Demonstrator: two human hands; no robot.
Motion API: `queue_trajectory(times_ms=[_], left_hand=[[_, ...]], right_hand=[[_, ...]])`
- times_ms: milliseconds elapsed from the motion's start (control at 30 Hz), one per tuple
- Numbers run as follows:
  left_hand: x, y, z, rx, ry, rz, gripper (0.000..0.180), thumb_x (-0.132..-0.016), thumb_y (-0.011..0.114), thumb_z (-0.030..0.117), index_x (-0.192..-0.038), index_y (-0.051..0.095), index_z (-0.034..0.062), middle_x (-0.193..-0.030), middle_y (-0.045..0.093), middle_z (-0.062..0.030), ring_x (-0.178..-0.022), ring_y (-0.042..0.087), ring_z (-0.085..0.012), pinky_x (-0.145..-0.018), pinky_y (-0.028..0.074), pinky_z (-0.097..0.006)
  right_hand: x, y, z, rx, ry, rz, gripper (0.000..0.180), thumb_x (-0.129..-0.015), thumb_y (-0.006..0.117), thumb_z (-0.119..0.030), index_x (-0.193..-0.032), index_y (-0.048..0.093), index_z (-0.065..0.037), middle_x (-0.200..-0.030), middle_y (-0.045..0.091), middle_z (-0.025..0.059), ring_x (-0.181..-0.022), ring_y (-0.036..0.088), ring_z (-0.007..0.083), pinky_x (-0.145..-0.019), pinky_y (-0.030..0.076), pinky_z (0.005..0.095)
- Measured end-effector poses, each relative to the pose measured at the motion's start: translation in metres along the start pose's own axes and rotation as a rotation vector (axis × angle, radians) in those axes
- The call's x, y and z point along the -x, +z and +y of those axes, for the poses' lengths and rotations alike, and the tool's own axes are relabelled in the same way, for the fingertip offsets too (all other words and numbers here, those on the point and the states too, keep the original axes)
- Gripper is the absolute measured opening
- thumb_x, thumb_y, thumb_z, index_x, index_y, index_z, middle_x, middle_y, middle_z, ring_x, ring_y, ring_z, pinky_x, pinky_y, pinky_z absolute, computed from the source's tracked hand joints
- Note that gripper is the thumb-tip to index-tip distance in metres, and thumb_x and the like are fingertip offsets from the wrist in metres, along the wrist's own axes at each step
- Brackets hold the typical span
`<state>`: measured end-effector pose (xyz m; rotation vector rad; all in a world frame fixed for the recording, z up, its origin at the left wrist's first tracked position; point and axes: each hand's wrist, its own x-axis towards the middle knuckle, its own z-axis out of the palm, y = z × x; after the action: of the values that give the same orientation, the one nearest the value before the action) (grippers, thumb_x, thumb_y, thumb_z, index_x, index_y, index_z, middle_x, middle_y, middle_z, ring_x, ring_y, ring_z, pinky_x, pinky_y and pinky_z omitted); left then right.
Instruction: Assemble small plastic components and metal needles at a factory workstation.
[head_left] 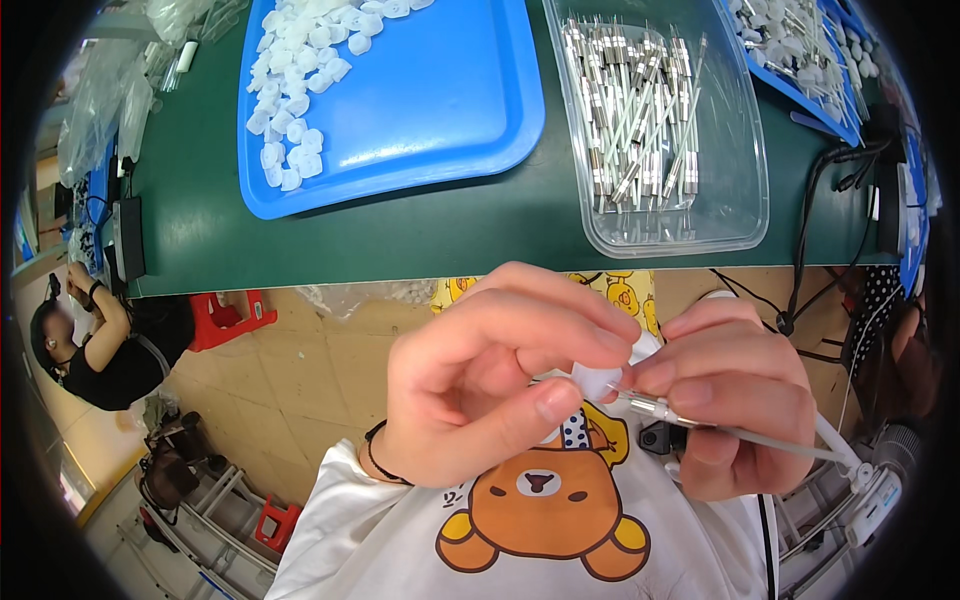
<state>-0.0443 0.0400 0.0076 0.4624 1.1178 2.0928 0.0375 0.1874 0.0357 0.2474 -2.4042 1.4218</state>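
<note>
My left hand (490,375) pinches a small white plastic cap (598,381) between thumb and fingers, close to my chest. My right hand (735,390) grips a thin grey rod with a metal collar (700,420), its tip meeting the cap. Both hands touch at the fingertips, below the edge of the green table (400,235). A blue tray (440,100) with several white caps (300,80) lies on the table ahead left. A clear plastic tray (740,190) holding several metal-collared rods (640,110) sits ahead right.
A second blue tray (800,95) with more parts is at the far right. Black cables (810,230) hang off the table's right edge. Another person (100,350) sits low at the left. Red stools (225,320) stand on the tan floor.
</note>
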Motion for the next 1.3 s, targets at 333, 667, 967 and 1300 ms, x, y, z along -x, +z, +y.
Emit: queue_trajectory(times_ms=[333, 667, 967, 1300], left_hand=[[0.001, -0.003, -0.002, -0.012, 0.022, -0.044, 0.016, -0.078, 0.052, 0.009, -0.088, 0.047, -0.0021, -0.091, 0.046, -0.0184, -0.071, 0.056, -0.0221, -0.061, 0.048, -0.029], [0.003, 0.000, -0.001, 0.013, -0.017, -0.006, 0.020, -0.075, 0.054, 0.009, -0.089, 0.049, -0.0044, -0.089, 0.048, -0.0189, -0.070, 0.056, -0.0201, -0.064, 0.049, -0.028], [0.002, 0.004, 0.001, 0.039, -0.097, 0.033, 0.026, -0.078, 0.053, 0.018, -0.091, 0.047, -0.0036, -0.086, 0.048, -0.0173, -0.067, 0.055, -0.0189, -0.057, 0.049, -0.025], [0.000, 0.005, -0.001, -0.076, -0.060, 0.056, 0.026, -0.077, 0.054, 0.019, -0.090, 0.046, -0.0014, -0.085, 0.046, -0.0145, -0.066, 0.054, -0.0189, -0.057, 0.047, -0.026]], right_hand=[[0.002, 0.000, -0.001, -0.027, 0.047, 0.038, 0.018, -0.087, 0.040, -0.019, -0.091, 0.041, -0.001, -0.074, 0.057, 0.0118, -0.063, 0.059, 0.0191, -0.064, 0.045, 0.0340], [0.002, 0.003, -0.001, -0.006, 0.067, 0.091, 0.020, -0.087, 0.040, -0.021, -0.090, 0.041, -0.001, -0.071, 0.058, 0.0120, -0.060, 0.058, 0.0176, -0.062, 0.045, 0.0324], [0.004, 0.000, 0.002, -0.040, 0.061, 0.070, 0.022, -0.087, 0.039, -0.024, -0.091, 0.041, -0.002, -0.070, 0.058, 0.0107, -0.060, 0.057, 0.0169, -0.061, 0.045, 0.0322], [0.007, -0.010, -0.006, 0.072, 0.030, -0.033, 0.018, -0.083, 0.046, -0.015, -0.093, 0.044, 0.000, -0.081, 0.055, 0.0133, -0.067, 0.057, 0.0210, -0.067, 0.043, 0.0377]])
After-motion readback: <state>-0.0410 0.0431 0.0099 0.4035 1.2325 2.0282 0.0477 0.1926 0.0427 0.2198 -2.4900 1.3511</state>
